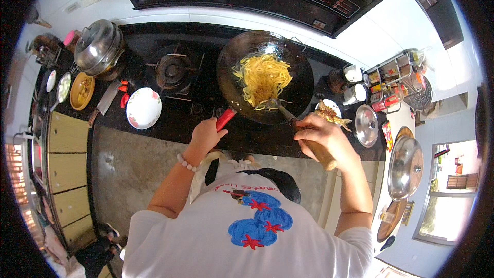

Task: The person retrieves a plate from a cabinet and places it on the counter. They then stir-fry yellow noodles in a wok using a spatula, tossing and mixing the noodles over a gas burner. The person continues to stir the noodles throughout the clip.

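A dark wok (301, 81) sits over the right side of the black cooktop, holding a heap of yellow shredded food (264, 77). My left hand (206, 133) grips the wok's red handle (225, 119). In my right hand (324, 139) is a spatula with a wooden handle (323, 154); its metal head rests at the near edge of the shreds inside the wok. An empty white plate with a floral rim (144, 108) lies to the left. Right of the wok, a cooked fish (331, 115) lies on a white plate, its tail over the rim.
A bare gas burner (172, 68) is left of the wok. Farther left are a cleaver (108, 97), a yellow bowl with food (82, 90) and a lidded steel pot (96, 48). To the right stand white mugs (355, 94), a steel lid (366, 125) and a rack of seasonings (389, 81).
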Demonstrator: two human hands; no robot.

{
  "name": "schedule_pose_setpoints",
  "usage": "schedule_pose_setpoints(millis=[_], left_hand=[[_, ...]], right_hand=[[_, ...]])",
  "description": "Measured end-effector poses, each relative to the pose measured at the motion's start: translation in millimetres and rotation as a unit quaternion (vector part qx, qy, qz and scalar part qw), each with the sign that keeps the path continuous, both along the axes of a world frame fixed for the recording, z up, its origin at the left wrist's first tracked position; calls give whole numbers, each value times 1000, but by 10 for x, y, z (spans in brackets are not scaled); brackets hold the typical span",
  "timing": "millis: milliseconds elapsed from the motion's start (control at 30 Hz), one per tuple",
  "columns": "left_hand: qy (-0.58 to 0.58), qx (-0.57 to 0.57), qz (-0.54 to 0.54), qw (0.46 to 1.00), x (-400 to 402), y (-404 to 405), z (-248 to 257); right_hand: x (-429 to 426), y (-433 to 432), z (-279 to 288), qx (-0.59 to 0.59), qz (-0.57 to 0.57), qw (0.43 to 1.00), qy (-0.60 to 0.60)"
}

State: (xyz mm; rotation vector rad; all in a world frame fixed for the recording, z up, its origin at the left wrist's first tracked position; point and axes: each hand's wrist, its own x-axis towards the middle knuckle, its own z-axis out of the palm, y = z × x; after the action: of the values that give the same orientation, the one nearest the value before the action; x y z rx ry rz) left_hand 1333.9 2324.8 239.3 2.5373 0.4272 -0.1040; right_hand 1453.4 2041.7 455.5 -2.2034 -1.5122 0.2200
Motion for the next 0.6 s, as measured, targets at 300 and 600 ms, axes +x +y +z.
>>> schedule_pose_setpoints(millis=[300,600], left_hand=[[-11,-9,0,1000,6,15,-24],[9,14,-1,1000,24,-12,57]], right_hand=[[659,132,-855,188,-132,972,-54],[1373,76,-750,242,-478,844,16]])
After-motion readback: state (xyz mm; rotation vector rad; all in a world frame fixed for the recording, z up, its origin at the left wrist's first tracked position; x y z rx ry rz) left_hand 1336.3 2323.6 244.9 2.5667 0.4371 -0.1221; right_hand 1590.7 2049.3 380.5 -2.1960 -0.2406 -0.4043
